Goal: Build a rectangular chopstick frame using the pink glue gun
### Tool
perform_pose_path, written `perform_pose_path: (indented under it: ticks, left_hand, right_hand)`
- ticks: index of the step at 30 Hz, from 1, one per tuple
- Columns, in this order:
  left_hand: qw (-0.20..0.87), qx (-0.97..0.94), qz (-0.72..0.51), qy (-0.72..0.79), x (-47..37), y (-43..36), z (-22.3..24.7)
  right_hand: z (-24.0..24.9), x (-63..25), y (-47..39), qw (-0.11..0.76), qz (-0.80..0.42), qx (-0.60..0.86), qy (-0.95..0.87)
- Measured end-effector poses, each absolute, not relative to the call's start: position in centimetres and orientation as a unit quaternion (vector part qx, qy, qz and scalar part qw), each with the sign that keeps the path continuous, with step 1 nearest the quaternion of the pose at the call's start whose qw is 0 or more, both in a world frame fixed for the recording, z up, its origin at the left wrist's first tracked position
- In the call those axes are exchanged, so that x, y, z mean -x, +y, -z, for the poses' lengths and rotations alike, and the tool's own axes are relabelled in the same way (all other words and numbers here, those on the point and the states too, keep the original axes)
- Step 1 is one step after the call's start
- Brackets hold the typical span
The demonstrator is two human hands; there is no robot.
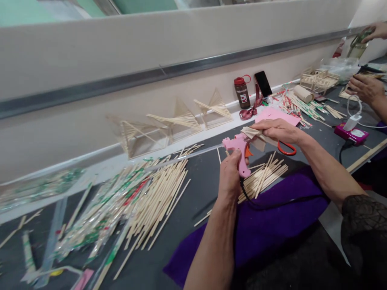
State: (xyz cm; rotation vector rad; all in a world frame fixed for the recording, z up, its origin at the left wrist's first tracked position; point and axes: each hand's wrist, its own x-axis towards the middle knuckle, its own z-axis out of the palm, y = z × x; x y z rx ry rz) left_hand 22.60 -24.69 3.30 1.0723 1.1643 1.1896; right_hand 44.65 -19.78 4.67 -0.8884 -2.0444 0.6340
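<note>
My left hand (230,171) is wrapped around the handle of a pink hot glue gun (235,143) with an orange trigger. A long clear glue stick (202,152) sticks out of its back toward the left. My right hand (279,129) pinches a folded beige cloth or paper (258,141) against the gun's nozzle end, so the tip is hidden. Below the gun lies a small pile of bare wooden sticks (267,177). The gun's black cord (281,202) runs over a purple cloth (266,229). Red-handled scissors (287,149) lie by my right wrist.
Bare sticks (160,201) and wrapped chopsticks (102,205) cover the left. Stick frames (183,121) line the wall. A bottle (242,94), phone (263,83), pink paper (276,114) and purple power strip (350,135) are right, near another person's hands (365,88).
</note>
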Motion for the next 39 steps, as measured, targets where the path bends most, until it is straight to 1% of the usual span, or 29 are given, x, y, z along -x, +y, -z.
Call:
perform_pose_path:
  ticks: [4, 9, 13, 18, 20, 23, 27, 31, 36, 39]
  left_hand:
    - [0.544, -0.494, -0.474, 0.485, -22.7, -25.0, -3.4]
    - [0.551, -0.491, -0.471, 0.483, -22.7, -24.8, -3.1]
    - [0.570, -0.496, -0.462, 0.466, -22.3, -24.6, -3.2]
    - [0.573, -0.511, -0.448, 0.458, -22.1, -24.5, -3.6]
    - [0.572, -0.513, -0.442, 0.462, -22.1, -24.4, -3.6]
    - [0.568, -0.514, -0.443, 0.466, -22.0, -24.3, -3.4]
    - [0.542, -0.546, -0.439, 0.464, -21.9, -24.6, -3.4]
    - [0.489, -0.603, -0.434, 0.458, -22.0, -24.9, -3.1]
    - [0.448, -0.628, -0.436, 0.464, -22.0, -24.9, -2.6]
    - [0.438, -0.642, -0.422, 0.467, -22.0, -25.0, -2.6]
  right_hand:
    - [-4.5, -45.7, -19.9, 0.420, -0.309, 0.331, -0.786]
    - [-3.7, -45.2, -19.8, 0.449, -0.358, 0.330, -0.749]
    - [-3.6, -44.5, -19.8, 0.444, -0.345, 0.358, -0.746]
    - [-4.1, -44.5, -20.2, 0.388, -0.328, 0.354, -0.785]
    - [-4.3, -44.5, -20.4, 0.389, -0.330, 0.347, -0.787]
    - [-4.0, -44.0, -20.5, 0.421, -0.347, 0.349, -0.762]
    - [-3.1, -42.9, -20.3, 0.479, -0.407, 0.368, -0.685]
    - [-2.7, -42.1, -20.4, 0.498, -0.448, 0.389, -0.632]
    - [-3.2, -42.2, -20.4, 0.507, -0.433, 0.400, -0.629]
    - [-3.5, -42.7, -20.3, 0.490, -0.420, 0.417, -0.640]
